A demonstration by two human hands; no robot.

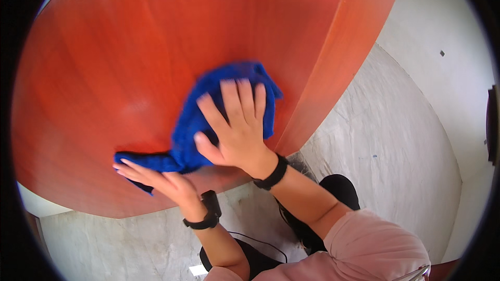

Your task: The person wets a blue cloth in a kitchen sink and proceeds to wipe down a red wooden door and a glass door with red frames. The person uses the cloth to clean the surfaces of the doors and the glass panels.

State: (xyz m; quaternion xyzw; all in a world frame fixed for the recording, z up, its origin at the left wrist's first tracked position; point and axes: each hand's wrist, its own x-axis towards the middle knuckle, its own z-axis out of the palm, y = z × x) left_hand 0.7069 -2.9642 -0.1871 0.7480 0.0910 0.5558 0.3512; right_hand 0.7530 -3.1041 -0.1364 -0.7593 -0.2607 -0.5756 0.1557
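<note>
A blue cloth (187, 125) lies bunched against a broad, glossy reddish-brown wood-grain panel (148, 66). My right hand (238, 125) presses flat on the cloth's wider part, with its fingers spread and slightly blurred. Lower and to the left, my left hand (164, 183) rests along the narrow end of the same cloth, its fingers stretched out. Cloth shows on both sides of the left fingers, but whether they pinch it is hidden. The right side of the cloth ends in a raised, folded corner near a long seam in the panel.
Grey-veined floor (383, 132) shows past the panel's right and lower edges. A pale wall (437, 19) rises at the right. A thin dark cable (269, 244) hangs near my dark-clothed legs. Black bands circle both wrists; the left one (211, 207) carries a small device.
</note>
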